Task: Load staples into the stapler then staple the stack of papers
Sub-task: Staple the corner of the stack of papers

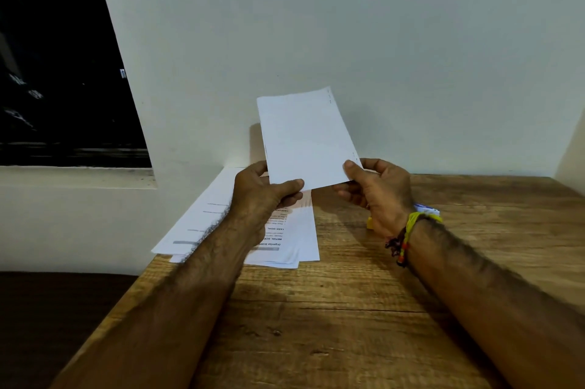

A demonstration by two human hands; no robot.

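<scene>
- Pale wall fills the background, with a dark window at the left above a light sill.
- Against that wall stands a wooden worktop with a visible grain.
- Both hands hold a small white sheet of paper upright above the worktop, its blank side towards the camera and its top leaning slightly right.
- Short dark marks run along the sheet's right edge; whether they are staples cannot be told.
- The left hand pinches the sheet's lower left corner, thumb on the front and the other fingers behind.
- The right hand pinches the lower right corner the same way, thumb tip pressed on the front face.
- A loose pile of printed papers lies flat on the worktop beneath the left hand, reaching back to the wall, with its sheets fanned out of line and its near left corner over the worktop edge.
- Around the right wrist sits a band of yellow and dark threads.
- Just behind that wrist, small yellow and blue-and-white things rest on the worktop, mostly hidden, so what they are cannot be told.
</scene>
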